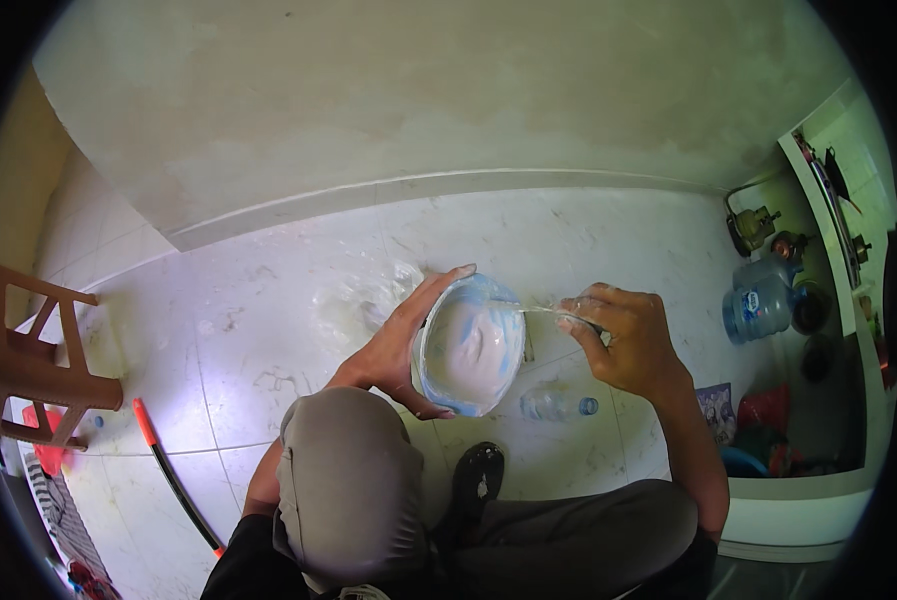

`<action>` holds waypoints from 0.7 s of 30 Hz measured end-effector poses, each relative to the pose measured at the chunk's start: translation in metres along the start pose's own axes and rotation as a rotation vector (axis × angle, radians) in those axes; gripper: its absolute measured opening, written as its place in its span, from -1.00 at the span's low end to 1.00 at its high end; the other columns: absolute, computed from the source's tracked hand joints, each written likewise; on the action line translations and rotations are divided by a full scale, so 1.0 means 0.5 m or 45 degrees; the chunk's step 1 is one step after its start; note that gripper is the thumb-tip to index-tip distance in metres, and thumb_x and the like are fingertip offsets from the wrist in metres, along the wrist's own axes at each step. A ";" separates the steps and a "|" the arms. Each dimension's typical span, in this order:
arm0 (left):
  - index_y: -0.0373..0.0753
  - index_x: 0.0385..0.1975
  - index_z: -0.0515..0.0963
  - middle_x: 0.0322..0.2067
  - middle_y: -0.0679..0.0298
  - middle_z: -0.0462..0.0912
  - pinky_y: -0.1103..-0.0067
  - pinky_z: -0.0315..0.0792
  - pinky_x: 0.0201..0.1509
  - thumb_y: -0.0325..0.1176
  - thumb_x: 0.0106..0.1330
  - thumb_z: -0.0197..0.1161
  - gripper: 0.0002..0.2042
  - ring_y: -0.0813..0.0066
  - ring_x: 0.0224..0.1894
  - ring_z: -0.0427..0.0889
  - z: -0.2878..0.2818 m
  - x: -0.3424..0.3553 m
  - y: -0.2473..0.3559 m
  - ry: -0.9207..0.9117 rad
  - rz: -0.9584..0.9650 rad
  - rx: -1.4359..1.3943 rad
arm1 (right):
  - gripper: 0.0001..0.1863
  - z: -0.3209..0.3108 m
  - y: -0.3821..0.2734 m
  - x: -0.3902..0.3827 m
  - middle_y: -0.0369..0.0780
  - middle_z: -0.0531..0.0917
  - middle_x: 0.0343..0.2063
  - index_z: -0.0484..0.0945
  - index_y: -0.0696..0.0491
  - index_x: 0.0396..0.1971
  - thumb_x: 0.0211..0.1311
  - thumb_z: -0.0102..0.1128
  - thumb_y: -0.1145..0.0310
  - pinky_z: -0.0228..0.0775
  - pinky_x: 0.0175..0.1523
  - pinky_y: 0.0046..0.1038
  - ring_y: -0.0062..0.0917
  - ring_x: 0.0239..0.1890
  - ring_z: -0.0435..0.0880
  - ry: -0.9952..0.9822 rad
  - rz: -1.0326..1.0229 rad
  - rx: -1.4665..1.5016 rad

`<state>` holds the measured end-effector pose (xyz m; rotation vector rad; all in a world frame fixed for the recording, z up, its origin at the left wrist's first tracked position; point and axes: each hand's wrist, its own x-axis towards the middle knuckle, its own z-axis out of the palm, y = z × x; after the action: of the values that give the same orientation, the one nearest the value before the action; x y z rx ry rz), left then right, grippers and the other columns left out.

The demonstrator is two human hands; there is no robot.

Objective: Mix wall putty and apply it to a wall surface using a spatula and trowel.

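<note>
The left hand [393, 345] is grasping a blue-and-white tub [512, 350] around its side; the tub is sitting between the hands, beyond the knees, its mouth facing up. White paste [455, 360] is lying inside. The right hand [623, 337] is closing its fingers around a thin tool [536, 308], which is reaching over the rim; whether its tip is touching paste cannot be told. A grey-clad knee [353, 475] is blocking the view of part of the left forearm. A clear bottle [556, 405] is lying on the floor [588, 250] near the tub, and crumpled clear plastic [346, 308] is lying beyond the left hand. Farther left, a black-and-orange rod [180, 490] and a brown stool [43, 375] are occupying the floor; at far right, a large water jug [758, 308] is lying near the wall unit.
</note>
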<state>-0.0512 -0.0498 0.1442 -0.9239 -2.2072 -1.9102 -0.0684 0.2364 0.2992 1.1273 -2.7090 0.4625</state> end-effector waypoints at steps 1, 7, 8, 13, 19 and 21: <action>-0.32 0.56 0.12 0.39 0.05 0.32 0.29 0.18 0.58 -0.08 -0.61 0.77 0.47 0.11 0.44 0.36 0.000 0.002 0.004 -0.044 -0.026 -0.059 | -0.85 -0.003 0.001 -0.001 -0.23 0.73 -0.43 0.82 0.07 -0.24 0.20 0.42 0.41 0.51 -0.42 -0.34 -0.32 -0.53 0.70 -0.009 0.005 -0.020; -0.33 0.54 0.16 0.36 0.03 0.36 0.30 0.21 0.55 -0.08 -0.60 0.77 0.44 0.09 0.42 0.38 0.006 0.007 0.015 -0.092 0.019 -0.042 | -0.84 -0.003 0.006 -0.015 -0.20 0.73 -0.46 0.83 0.05 -0.24 0.24 0.36 0.37 0.51 -0.39 -0.27 -0.28 -0.51 0.70 -0.200 0.012 -0.112; -0.32 0.54 0.17 0.35 0.03 0.37 0.30 0.22 0.55 -0.09 -0.61 0.78 0.43 0.08 0.41 0.39 0.008 0.007 0.016 -0.093 0.046 -0.013 | -0.84 -0.002 0.008 -0.017 -0.20 0.73 -0.46 0.83 0.05 -0.24 0.24 0.36 0.37 0.51 -0.39 -0.27 -0.28 -0.51 0.70 -0.201 0.012 -0.113; -0.31 0.54 0.18 0.35 0.04 0.37 0.30 0.23 0.54 -0.11 -0.61 0.78 0.43 0.08 0.39 0.41 0.005 0.003 0.019 -0.046 -0.024 -0.035 | -0.82 -0.011 -0.002 -0.010 -0.18 0.68 -0.54 0.83 0.06 -0.24 0.26 0.35 0.34 0.50 -0.38 -0.25 -0.24 -0.53 0.69 -0.231 0.029 -0.008; -0.31 0.54 0.18 0.34 0.04 0.38 0.30 0.24 0.54 -0.11 -0.60 0.78 0.42 0.08 0.38 0.42 0.002 0.005 0.020 -0.051 -0.005 -0.042 | -0.87 -0.019 -0.009 -0.007 -0.15 0.77 -0.44 0.83 0.10 -0.28 0.24 0.42 0.40 0.51 -0.38 -0.34 -0.30 -0.57 0.69 -0.201 0.065 -0.154; -0.31 0.54 0.19 0.33 0.04 0.39 0.30 0.25 0.53 -0.12 -0.59 0.78 0.42 0.08 0.38 0.42 0.001 0.004 0.020 -0.032 0.008 -0.004 | -0.87 -0.023 -0.007 -0.010 -0.15 0.77 -0.45 0.83 0.10 -0.28 0.24 0.41 0.41 0.50 -0.39 -0.34 -0.30 -0.57 0.69 -0.274 0.074 -0.103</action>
<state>-0.0477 -0.0485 0.1538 -0.9594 -2.2135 -1.9101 -0.0617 0.2414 0.3095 1.1394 -2.9211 0.2488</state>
